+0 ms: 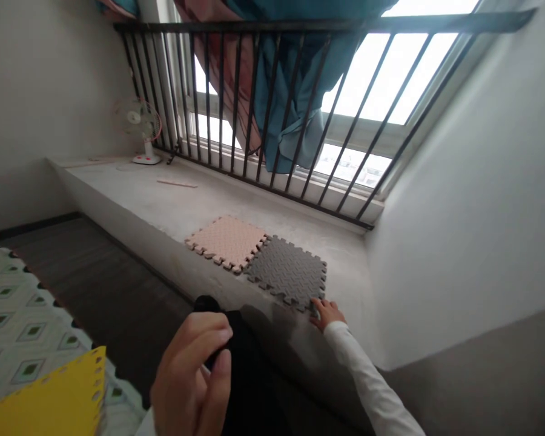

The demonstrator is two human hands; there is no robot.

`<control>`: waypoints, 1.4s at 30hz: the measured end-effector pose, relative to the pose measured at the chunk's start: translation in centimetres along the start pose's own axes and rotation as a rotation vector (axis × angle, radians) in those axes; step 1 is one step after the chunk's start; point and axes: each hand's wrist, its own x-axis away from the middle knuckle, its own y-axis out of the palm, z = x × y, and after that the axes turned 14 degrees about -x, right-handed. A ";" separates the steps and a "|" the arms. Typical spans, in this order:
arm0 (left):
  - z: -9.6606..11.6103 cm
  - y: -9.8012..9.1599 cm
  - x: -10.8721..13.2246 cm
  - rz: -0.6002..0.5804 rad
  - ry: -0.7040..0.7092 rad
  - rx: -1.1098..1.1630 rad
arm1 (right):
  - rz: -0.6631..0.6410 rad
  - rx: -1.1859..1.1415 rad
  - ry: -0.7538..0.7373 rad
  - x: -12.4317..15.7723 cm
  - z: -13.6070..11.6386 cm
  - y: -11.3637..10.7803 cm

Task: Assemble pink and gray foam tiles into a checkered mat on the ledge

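Left hand (191, 375) pinching a black mat (249, 375) tight, right hand (327, 313) open, fingers touching the edge of a gray foam mat (286, 272), gray mat locked to a pink foam mat (227, 242) on a stone ledge (127, 200), yellow foam mat (45, 402) on a patterned blanket (9, 315) to the left

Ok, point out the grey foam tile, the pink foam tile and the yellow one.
Grey foam tile (286, 272), head view, its centre.
Pink foam tile (227, 242), head view, its centre.
Yellow foam tile (49, 399), head view, its visible part.
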 end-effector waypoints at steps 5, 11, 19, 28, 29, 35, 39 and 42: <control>-1.2 7.4 2.7 -0.240 0.035 0.087 | -0.057 0.132 0.331 5.6 6.4 -0.8; -3.4 17.6 10.0 -0.578 -0.142 0.035 | -0.055 0.052 0.290 6.8 4.1 -0.7; -6.2 21.0 14.1 -0.617 -0.253 0.063 | -0.028 0.018 0.331 5.3 4.2 0.7; -7.0 20.7 14.6 -0.602 -0.271 0.161 | -0.054 -0.034 0.373 5.4 6.6 0.2; -7.0 20.7 14.7 -0.598 -0.257 0.164 | -0.056 -0.037 0.382 5.4 6.8 0.1; -7.2 20.7 14.8 -0.604 -0.218 0.162 | -0.084 -0.051 0.422 5.7 7.7 -0.5; -7.4 20.5 14.7 -0.647 -0.226 0.152 | -0.085 -0.039 0.443 5.6 7.5 -0.6; -7.2 20.3 14.5 -0.645 -0.231 0.149 | -0.087 -0.025 0.457 5.4 7.3 -0.6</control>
